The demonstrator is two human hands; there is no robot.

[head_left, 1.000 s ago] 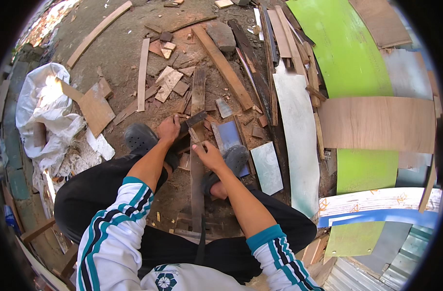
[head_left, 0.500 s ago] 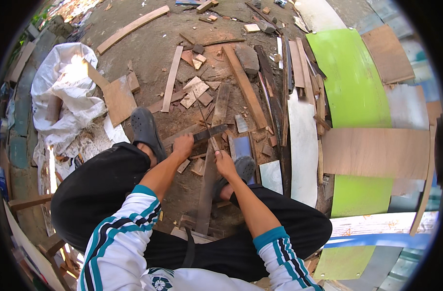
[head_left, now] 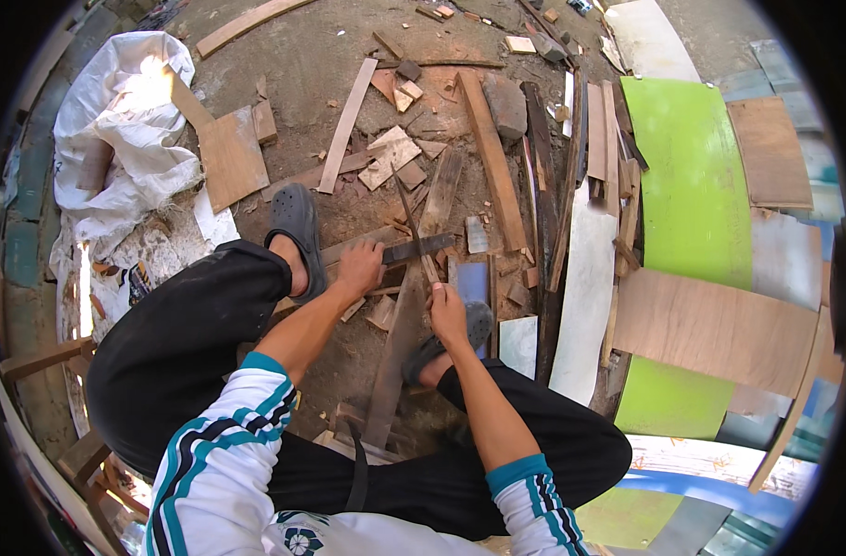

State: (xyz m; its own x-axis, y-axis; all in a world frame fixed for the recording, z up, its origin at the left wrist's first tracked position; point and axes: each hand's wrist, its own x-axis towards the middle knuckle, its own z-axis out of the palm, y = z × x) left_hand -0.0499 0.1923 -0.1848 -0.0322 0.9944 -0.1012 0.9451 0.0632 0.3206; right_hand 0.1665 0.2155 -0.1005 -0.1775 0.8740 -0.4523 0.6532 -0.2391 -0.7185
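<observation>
My left hand (head_left: 360, 267) is closed at the near end of a dark flat blade (head_left: 419, 248), which points right across a long plank (head_left: 439, 196). My right hand (head_left: 447, 310) pinches the pale lower end of a long thin strip (head_left: 407, 206). This strip is dark and narrow toward its far tip, and it crosses the blade; whether the two touch I cannot tell. The plank runs lengthwise between my feet, under both pieces. My left grey clog (head_left: 298, 227) is beside the left hand, and the right clog (head_left: 479, 324) is beside the right hand.
Wood offcuts (head_left: 391, 157) litter the ground ahead. A thick timber (head_left: 491, 162) and dark strips (head_left: 543, 176) lie to the right, before green sheets (head_left: 687, 176) and a brown panel (head_left: 715, 322). At left are a white sack (head_left: 117, 204) and a square board (head_left: 233, 159).
The whole view has shifted, so the ground things appear a little higher and mostly farther right. Both hands keep nearly the same hold on the blade and the thin strip.
</observation>
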